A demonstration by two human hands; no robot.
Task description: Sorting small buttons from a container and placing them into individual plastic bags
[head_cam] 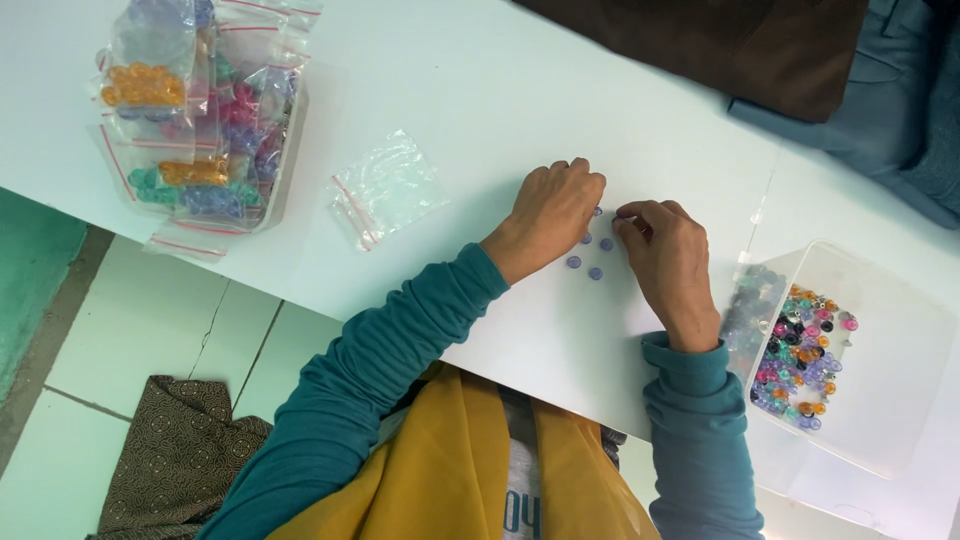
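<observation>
Your left hand (552, 208) is curled over the small purple beads (590, 255) on the white worktop (480, 100); its fingers are bent close together, and you cannot tell if they hold a bead. Your right hand (668, 262) sits just beside it at 3 o'clock; its fingers (628, 214) pinch narrow on something tiny, too small to name. The loose beads lie between your two hands. An empty clear bag (385, 188) waits at 9 o'clock; a clear tub of mixed beads (800, 350) sits at 4 o'clock; a tray of filled bags (195, 110) is far off at 10 o'clock. Those beads are round, so a bump from your wrist could roll them off the near edge; a sleeve could knock the tub too.
</observation>
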